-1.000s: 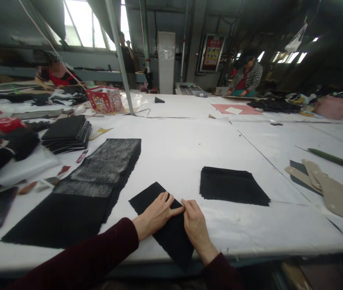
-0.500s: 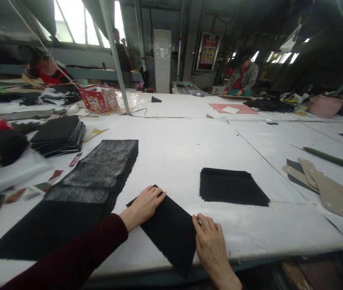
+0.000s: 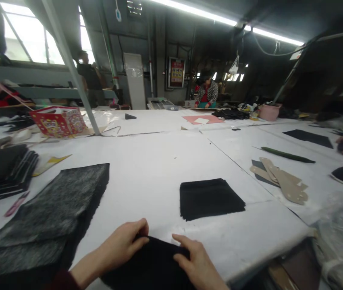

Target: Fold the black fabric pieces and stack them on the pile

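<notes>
A black fabric piece (image 3: 153, 264) lies at the near edge of the white table (image 3: 165, 161). My left hand (image 3: 119, 245) grips its far left edge with the fingers curled over it. On its right side my right hand (image 3: 194, 262) holds the far edge, thumb and fingers closed on the cloth. A neat stack of black fabric squares (image 3: 209, 198) lies just beyond my right hand. To my left sits a long grey-black pile of fabric sheets (image 3: 53, 213).
Beige cut-out patterns (image 3: 280, 181) and a green stick (image 3: 286, 154) lie to the right. A red box (image 3: 58, 121) and a slanted metal pole (image 3: 74, 76) stand at the back left. Dark stacked pieces (image 3: 3, 173) sit far left. Other people work at the far side and right edge.
My head has lifted and turned right. Both hands pulled the black piece closer to the table edge, and they now grip its far edge instead of pressing flat on it.
</notes>
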Tool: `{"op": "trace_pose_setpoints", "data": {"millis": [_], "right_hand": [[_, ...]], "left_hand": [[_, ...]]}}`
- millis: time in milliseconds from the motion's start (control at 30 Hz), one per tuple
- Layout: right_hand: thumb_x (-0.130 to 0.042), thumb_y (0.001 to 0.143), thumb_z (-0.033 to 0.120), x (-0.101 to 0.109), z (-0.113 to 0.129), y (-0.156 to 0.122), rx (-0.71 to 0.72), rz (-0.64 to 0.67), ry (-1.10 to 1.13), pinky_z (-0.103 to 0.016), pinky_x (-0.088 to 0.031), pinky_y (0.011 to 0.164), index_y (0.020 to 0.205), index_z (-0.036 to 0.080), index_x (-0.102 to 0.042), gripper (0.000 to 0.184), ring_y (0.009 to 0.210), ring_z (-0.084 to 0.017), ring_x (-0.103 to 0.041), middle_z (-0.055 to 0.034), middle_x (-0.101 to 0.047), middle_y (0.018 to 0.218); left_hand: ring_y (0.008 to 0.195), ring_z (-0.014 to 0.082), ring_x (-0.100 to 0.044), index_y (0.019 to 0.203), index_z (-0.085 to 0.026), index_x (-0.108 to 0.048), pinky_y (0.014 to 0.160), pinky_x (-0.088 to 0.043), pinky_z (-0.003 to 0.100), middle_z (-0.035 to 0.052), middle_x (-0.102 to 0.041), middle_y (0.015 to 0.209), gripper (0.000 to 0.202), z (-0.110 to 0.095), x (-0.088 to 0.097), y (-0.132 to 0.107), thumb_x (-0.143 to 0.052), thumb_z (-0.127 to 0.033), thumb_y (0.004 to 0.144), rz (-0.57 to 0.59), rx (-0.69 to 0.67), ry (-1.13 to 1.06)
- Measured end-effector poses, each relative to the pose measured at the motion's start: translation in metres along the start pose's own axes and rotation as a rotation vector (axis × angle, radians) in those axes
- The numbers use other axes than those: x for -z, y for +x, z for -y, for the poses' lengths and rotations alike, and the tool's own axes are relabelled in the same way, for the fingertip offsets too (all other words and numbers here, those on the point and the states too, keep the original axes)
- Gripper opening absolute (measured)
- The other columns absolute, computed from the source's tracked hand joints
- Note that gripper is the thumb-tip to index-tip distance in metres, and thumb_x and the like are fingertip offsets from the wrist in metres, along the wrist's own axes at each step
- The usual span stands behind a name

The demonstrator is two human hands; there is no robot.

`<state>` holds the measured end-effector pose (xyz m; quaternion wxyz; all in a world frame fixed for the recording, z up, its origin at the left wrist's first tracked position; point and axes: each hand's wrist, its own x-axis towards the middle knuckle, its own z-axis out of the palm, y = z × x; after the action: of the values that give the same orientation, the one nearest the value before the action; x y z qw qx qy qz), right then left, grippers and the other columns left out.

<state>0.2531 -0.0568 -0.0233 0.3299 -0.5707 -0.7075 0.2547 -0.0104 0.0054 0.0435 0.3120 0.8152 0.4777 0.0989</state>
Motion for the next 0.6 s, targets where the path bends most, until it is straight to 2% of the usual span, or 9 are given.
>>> {"op": "trace_pose_setpoints", "data": {"millis": [67,167,233,300,367,467,533,600], "right_hand": [[-0.062,0.081,0.021,0.033,-0.017,0.010,-0.069,0.054,0.105,-0.040,-0.052,0.092,0.116,0.026,-0.069,0.036,0.104,-0.026,-0.065,-0.0055,-0.070,0.114],[-0.060,0.080,0.023,0.098,-0.040,0.047,-0.147,0.132,0.132,-0.039,-0.049,0.094,0.108,0.026,-0.073,0.030,0.101,-0.024,-0.067,-0.0026,-0.072,0.107],[-0.062,0.080,0.027,0.137,-0.056,0.081,-0.172,0.132,-0.001,-0.036,-0.048,0.096,0.107,0.025,-0.073,0.029,0.101,-0.023,-0.066,-0.0027,-0.072,0.107],[-0.061,0.080,0.026,0.165,-0.072,0.115,-0.178,0.108,-0.218,-0.032,-0.047,0.094,0.109,0.023,-0.073,0.031,0.102,-0.021,-0.065,-0.0041,-0.072,0.108],[-0.060,0.081,0.023,0.179,-0.088,0.145,-0.196,0.069,-0.403,-0.030,-0.046,0.094,0.110,0.022,-0.072,0.031,0.105,-0.021,-0.064,-0.0056,-0.071,0.111],[-0.056,0.082,0.018,0.179,-0.105,0.177,-0.238,-0.008,-0.542,-0.037,-0.041,0.099,0.109,0.020,-0.071,0.032,0.112,-0.025,-0.059,-0.0100,-0.069,0.113],[-0.055,0.081,0.018,0.170,-0.111,0.185,-0.249,-0.044,-0.608,-0.045,-0.037,0.102,0.112,0.019,-0.070,0.034,0.118,-0.029,-0.054,-0.0130,-0.066,0.117],[-0.055,0.081,0.018,0.160,-0.115,0.181,-0.240,-0.064,-0.643,-0.052,-0.033,0.103,0.119,0.017,-0.066,0.039,0.125,-0.034,-0.046,-0.0167,-0.057,0.130]], "left_hand": [[0.080,0.0151,-0.060,0.094,-0.022,-0.059,0.072,-0.042,0.025,-0.0025,-0.067,0.088,0.010,-0.010,-0.002,0.014,-0.056,-0.023,0.084,0.002,0.015,-0.157],[0.081,0.0165,-0.062,0.091,-0.020,-0.064,0.074,-0.044,0.027,-0.0007,-0.069,0.087,0.012,-0.034,-0.010,0.058,-0.057,-0.028,0.084,-0.063,0.027,-0.298],[0.079,0.0172,-0.062,0.086,-0.019,-0.066,0.074,-0.045,0.027,0.0003,-0.069,0.083,0.014,-0.052,-0.019,0.098,-0.057,-0.030,0.085,-0.167,0.029,-0.284],[0.082,0.0172,-0.063,0.086,-0.020,-0.067,0.076,-0.045,0.027,0.0009,-0.070,0.086,0.012,-0.068,-0.028,0.139,-0.058,-0.027,0.086,-0.290,0.029,-0.199],[0.086,0.0187,-0.063,0.087,-0.020,-0.068,0.079,-0.045,0.029,0.0027,-0.070,0.089,0.010,-0.080,-0.036,0.176,-0.058,-0.022,0.085,-0.373,0.044,-0.101],[0.091,0.0233,-0.061,0.089,-0.018,-0.067,0.081,-0.044,0.034,0.0074,-0.068,0.093,0.011,-0.089,-0.047,0.212,-0.058,-0.017,0.084,-0.434,0.074,-0.020],[0.096,0.0247,-0.059,0.095,-0.018,-0.066,0.085,-0.043,0.037,0.0085,-0.066,0.098,0.013,-0.088,-0.051,0.216,-0.059,-0.015,0.083,-0.471,0.074,0.026],[0.101,0.0240,-0.057,0.099,-0.020,-0.064,0.088,-0.041,0.037,0.0068,-0.064,0.103,0.017,-0.082,-0.049,0.202,-0.062,-0.016,0.083,-0.500,0.072,0.071]]}}
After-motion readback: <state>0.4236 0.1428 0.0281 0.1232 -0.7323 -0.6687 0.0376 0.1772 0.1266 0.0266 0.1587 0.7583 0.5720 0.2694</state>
